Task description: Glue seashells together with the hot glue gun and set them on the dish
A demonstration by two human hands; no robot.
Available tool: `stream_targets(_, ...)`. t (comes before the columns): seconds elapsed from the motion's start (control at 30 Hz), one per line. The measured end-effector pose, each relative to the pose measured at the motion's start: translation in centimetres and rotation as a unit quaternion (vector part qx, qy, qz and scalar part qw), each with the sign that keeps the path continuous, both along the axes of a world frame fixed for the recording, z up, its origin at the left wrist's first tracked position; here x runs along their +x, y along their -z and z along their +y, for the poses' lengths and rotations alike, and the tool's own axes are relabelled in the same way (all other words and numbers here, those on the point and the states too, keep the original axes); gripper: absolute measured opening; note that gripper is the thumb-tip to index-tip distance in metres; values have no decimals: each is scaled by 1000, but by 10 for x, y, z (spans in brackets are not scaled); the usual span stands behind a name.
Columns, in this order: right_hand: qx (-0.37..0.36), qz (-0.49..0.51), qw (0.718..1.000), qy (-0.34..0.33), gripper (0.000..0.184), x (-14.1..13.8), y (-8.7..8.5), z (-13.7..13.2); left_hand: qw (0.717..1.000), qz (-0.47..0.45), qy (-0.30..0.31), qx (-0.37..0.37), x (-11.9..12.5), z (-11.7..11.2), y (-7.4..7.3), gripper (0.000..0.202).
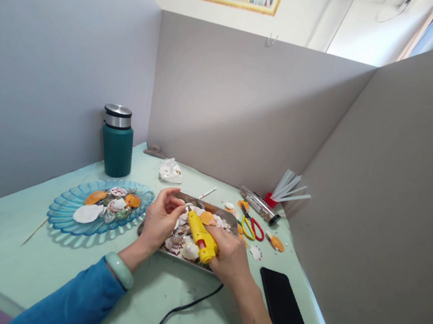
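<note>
My right hand (231, 257) is wrapped round a yellow hot glue gun (201, 233), its nozzle pointing up and to the left. Close to that nozzle, my left hand (162, 219) has thumb and fingers pinched together; whatever small thing they hold is too small to make out. Both hands are over a metal tray (186, 260) filled with seashells (189, 250), some white, some orange, some patterned. A black cord (184, 308) runs from beneath the right hand toward the front of the table.
Left stands a blue scalloped plate (59, 218) with several shells, and behind it a green flask (116, 150). At right are scissors (253, 228), a clear tube (259, 206), glue sticks in a red cup (271, 199) and a black flat object (289, 320). Grey panels (247, 106) enclose the table.
</note>
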State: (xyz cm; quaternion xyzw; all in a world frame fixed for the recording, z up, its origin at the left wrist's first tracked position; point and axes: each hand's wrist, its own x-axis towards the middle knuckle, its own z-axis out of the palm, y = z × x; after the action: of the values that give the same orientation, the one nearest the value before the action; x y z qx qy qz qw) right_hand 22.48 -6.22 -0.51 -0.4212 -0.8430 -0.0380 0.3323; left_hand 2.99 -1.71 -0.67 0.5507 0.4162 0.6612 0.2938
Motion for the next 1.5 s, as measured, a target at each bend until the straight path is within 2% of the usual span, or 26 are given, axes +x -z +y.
stream_targets(0.3,6,-38,999,36,34,-2,-5,-3,1000,9,-3,-8,0,-2,-2,40)
stream_targets(1.5,12,-55,997,48,35,-2,-4,-4,1000,-3,4,-18,1,-2,-3,36)
